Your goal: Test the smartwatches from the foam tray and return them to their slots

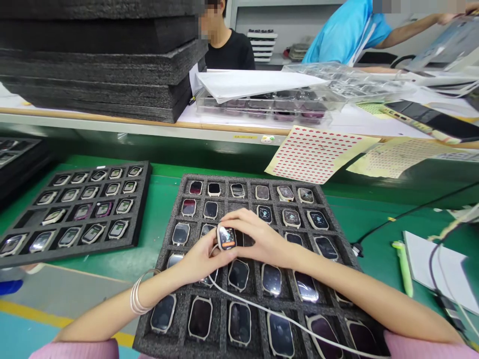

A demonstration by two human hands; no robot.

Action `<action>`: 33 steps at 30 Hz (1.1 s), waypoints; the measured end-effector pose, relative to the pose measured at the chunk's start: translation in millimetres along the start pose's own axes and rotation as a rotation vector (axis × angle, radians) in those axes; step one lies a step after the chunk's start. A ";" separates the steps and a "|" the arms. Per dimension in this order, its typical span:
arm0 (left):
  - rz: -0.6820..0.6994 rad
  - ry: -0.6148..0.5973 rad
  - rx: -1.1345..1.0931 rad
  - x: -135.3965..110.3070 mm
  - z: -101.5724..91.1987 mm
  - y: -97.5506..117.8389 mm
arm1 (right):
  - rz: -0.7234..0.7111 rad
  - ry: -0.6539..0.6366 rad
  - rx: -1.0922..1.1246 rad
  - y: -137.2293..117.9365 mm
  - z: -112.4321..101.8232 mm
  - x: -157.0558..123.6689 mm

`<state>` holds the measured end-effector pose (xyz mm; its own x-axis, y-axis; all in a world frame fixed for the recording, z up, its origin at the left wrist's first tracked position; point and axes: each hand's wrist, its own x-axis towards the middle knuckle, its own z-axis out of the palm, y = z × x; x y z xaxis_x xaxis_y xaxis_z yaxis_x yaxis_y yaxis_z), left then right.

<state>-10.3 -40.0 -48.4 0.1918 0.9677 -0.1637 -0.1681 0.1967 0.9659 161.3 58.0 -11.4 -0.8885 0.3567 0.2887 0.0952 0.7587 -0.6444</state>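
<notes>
A smartwatch without a strap (226, 238), its screen lit with an orange bar, is held above a dark foam tray (220, 294). My right hand (258, 238) grips its top and lower edges between fingers and thumb. At its left side, my left hand (204, 257) is closed on the watch and on a white cable (254, 302). The cable runs from behind the watch across the tray toward the lower right; its end is hidden. Rows of watches, such as a dark-screened one (239, 323), lie in the tray's compartments around and below both hands.
To the left lies a second foam tray of watches (144, 207). Black foam slabs (112, 65) are stacked on the shelf, near clear plastic trays (262, 107) and a phone (437, 119). Sticker sheets (318, 152) hang over its edge. A green pen (404, 269) lies right. Two people are behind.
</notes>
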 end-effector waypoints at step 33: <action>-0.116 -0.033 -0.134 -22.3 -28.6 2.1 | -0.162 -0.212 -0.236 -3.9 -1.7 39.6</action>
<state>-42.6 -56.7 -48.4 0.2487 0.9320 -0.2638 -0.2702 0.3283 0.9051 126.5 70.0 3.8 -0.9716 0.1195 0.2043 0.0248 0.9098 -0.4143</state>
